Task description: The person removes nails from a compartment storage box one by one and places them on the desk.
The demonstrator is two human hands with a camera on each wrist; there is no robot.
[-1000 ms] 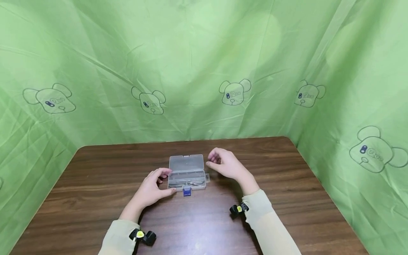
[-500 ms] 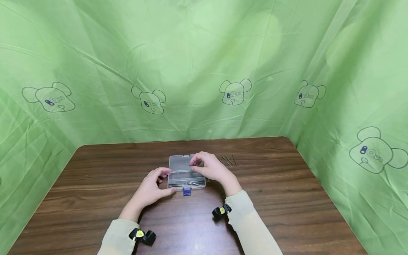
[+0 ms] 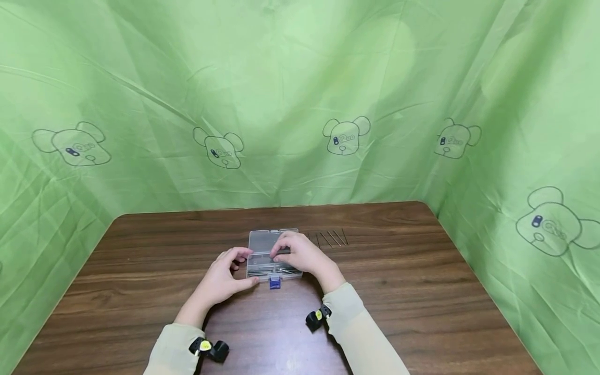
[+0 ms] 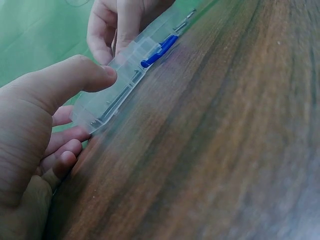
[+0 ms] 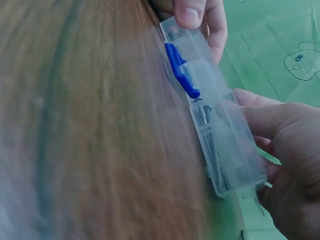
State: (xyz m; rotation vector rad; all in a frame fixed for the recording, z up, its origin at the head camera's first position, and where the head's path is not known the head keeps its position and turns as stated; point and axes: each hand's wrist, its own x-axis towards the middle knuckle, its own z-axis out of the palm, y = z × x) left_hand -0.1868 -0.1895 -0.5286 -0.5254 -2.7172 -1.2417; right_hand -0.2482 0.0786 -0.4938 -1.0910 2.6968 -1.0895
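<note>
A clear, rectangular plastic box (image 3: 259, 260) with a blue plastic latch (image 3: 274, 283) is lying lid-open on the dark brown wood-grain desk (image 3: 117, 291), silvery metal rods (image 3: 260, 271) filling its front section. The left hand (image 3: 225, 273) is gripping its left end; the right hand (image 3: 302, 254) is bending its fingers over the right half, its hold unclear. Slender loose rods (image 3: 333, 238) are lying beyond it, rightward, so the work is seemingly standing partway.

The left forearm (image 3: 172, 348) and right forearm (image 3: 365, 330) are slanting inward. The left hand (image 3: 222, 276) is holding its thumb apart from its curved fingers; the right hand (image 3: 303, 254) is pointing its bent fingers downward near its thumb.
</note>
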